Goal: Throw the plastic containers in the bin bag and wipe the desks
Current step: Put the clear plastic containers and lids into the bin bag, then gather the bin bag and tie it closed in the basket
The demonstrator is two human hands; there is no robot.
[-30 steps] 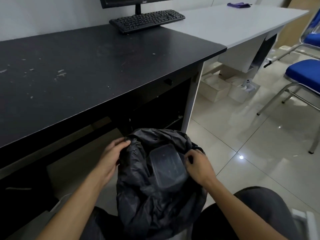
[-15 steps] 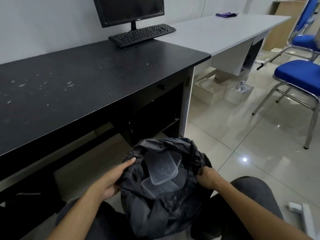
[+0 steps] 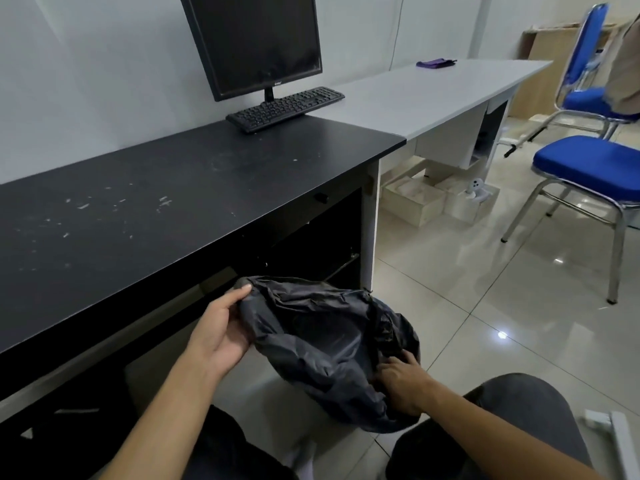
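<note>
Your left hand [image 3: 221,336] pinches the upper edge of the black bin bag [image 3: 325,344], thumb on top and fingers curled underneath the plastic. Your right hand [image 3: 401,384] is closed on the bag's lower right side, fingers pressed into the crumpled folds. The bag hangs between your knees, above the tiled floor [image 3: 467,306], just in front of the black counter [image 3: 156,202]. Its mouth is folded over, so you cannot see the plastic containers from here.

The black counter has pale specks and scuffs scattered across its left half. At its far end stand a dark monitor [image 3: 256,43] and a black keyboard [image 3: 285,107], the keyboard lying just in front of the monitor's stand. The white counter [image 3: 433,91] butts against the black one on the right, and a purple cloth [image 3: 434,63] lies near its back edge. Two blue chairs [image 3: 588,168] stand on the floor to the right, well apart from the bag.
</note>
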